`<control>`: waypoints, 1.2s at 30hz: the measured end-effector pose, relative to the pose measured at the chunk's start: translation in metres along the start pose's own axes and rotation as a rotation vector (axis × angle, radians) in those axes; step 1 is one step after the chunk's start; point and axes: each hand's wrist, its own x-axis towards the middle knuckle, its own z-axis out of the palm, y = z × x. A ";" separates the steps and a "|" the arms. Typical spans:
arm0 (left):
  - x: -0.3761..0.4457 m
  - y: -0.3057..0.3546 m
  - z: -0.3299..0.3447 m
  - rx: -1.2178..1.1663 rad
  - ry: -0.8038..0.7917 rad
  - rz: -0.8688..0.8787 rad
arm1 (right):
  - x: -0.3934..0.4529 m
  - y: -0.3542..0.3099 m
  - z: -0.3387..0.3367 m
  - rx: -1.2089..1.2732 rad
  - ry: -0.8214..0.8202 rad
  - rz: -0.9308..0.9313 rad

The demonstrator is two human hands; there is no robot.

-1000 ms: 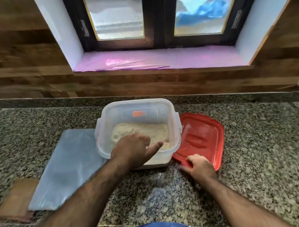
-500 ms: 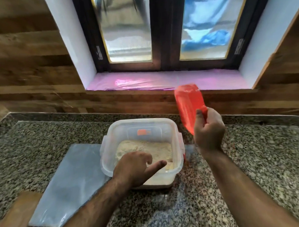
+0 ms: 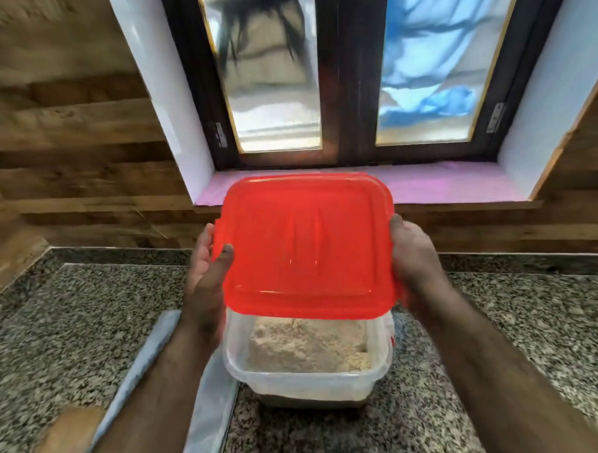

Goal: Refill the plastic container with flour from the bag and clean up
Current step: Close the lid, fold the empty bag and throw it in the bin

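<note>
- Holding red lid (image 3: 307,246) in the air with both hands, above the far part of the plastic container (image 3: 308,385), tilted with its near edge lower.
- Left hand (image 3: 207,275): grip closing on the lid's left edge, thumb lying on the top face, fingers going underneath and hidden.
- Right hand (image 3: 413,255): grip clamping the lid's right edge, thumb at the rim, fingers out of sight beneath.
- Container standing uncovered on the granite desk (image 3: 518,336), near centre, directly below the lid; not touching it as far as can be told.
- Flour (image 3: 306,346) lying inside the container, pale and lumpy, filling the lower part only; far portion hidden behind the lid.
- Flattened clear bag (image 3: 209,408) lying on the desk just left of the container, partly covered by the left forearm.
- Brown item (image 3: 65,438) showing at the near left corner; blurred, identity not determinable.
- Window (image 3: 345,70) with pink-lined sill standing beyond the desk, against the wood-panelled wall.
</note>
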 end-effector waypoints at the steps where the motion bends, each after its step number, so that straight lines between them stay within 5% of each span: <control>1: -0.003 0.001 -0.001 0.018 -0.017 -0.059 | 0.004 0.010 -0.004 -0.077 -0.017 0.042; 10: -0.026 -0.046 -0.015 0.759 0.029 -0.356 | -0.036 0.076 -0.013 -0.631 -0.078 0.321; 15: -0.034 -0.054 -0.015 1.150 0.065 -0.288 | -0.043 0.071 -0.013 -0.702 -0.071 0.324; 22: -0.027 -0.044 -0.021 1.293 0.085 -0.236 | -0.044 0.067 -0.010 -0.931 -0.107 0.285; 29: 0.001 -0.049 -0.020 1.019 0.055 -0.483 | -0.048 0.063 -0.003 -1.051 -0.111 0.217; 33: 0.010 -0.065 -0.029 0.868 0.043 -0.479 | -0.046 0.073 -0.006 -0.736 -0.050 0.323; 36: 0.017 -0.063 -0.030 0.459 -0.014 -0.593 | -0.042 0.083 -0.013 -0.351 -0.048 0.414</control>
